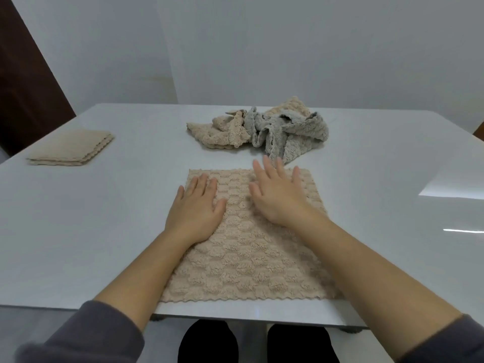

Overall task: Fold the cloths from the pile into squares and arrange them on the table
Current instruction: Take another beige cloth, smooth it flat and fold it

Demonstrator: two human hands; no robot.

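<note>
Beige textured cloth [251, 247] is laid out flat and unfolded on the white table [91, 218], near edge of cloth just inside the table's near edge, scalloped hem visible front and back. Both hands are on it, palms down. Left hand [195, 210] rests flat on the cloth's left part, fingers straight and only slightly apart, thumb angled out toward the centre; outer edge of the hand sits about at the cloth's left border. Right hand [277, 195] is over the far-right part of the cloth, fingers extended and spread, fingertips reaching the far hem; slightly motion-blurred, so cannot tell whether the palm is pressing or just above the fabric. Neither hand is pinching or gripping anything. Pile of unfolded cloths [262, 129] sits further back, centre-right, beige and grey pieces tangled together; one grey piece trails toward the flat cloth's far edge, close to it, contact unclear. Folded beige cloth [72, 148] lies far left, well apart from the pile and from the flat cloth, layered edges stacked on its right side. Dark grey sleeves [86, 336] pushed up on both forearms. Glare patch on the table's right side. Plain wall [288, 48] behind.
</note>
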